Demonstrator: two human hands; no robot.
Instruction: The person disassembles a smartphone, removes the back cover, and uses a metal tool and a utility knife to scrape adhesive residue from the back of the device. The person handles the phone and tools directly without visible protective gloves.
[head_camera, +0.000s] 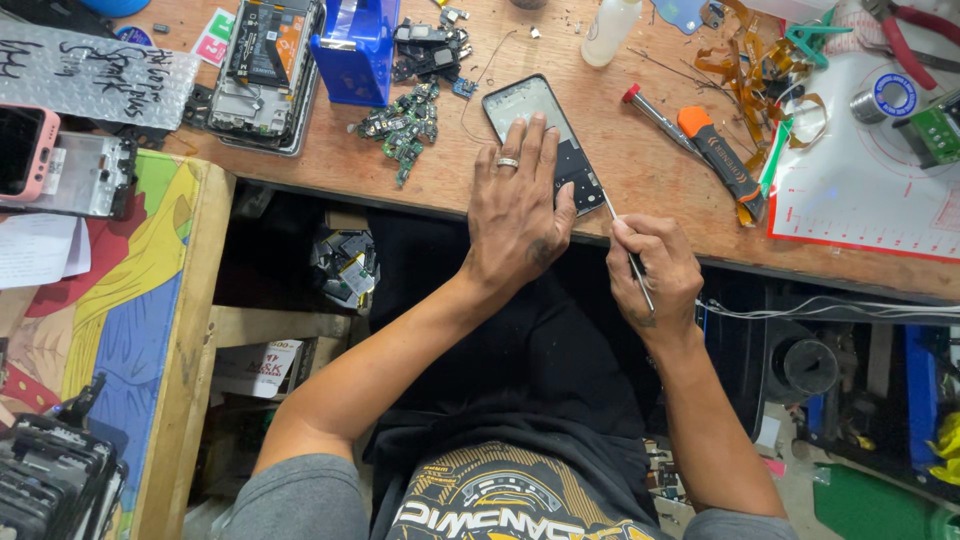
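An opened phone frame (530, 112) lies face up near the front edge of the wooden workbench (660, 190). My left hand (517, 205), a ring on one finger, rests flat on the phone's lower half and pins it down. My right hand (655, 275) grips a thin metal tool (625, 245) like a pen, its tip touching the phone's lower right corner.
A pile of small green circuit boards (400, 125) lies left of the phone. An orange-handled screwdriver (720, 155) and a red-tipped one (655, 115) lie to the right, beside a white work mat (870, 190). A blue box (355, 45), a white bottle (610, 30) and dismantled phones (265, 70) stand behind.
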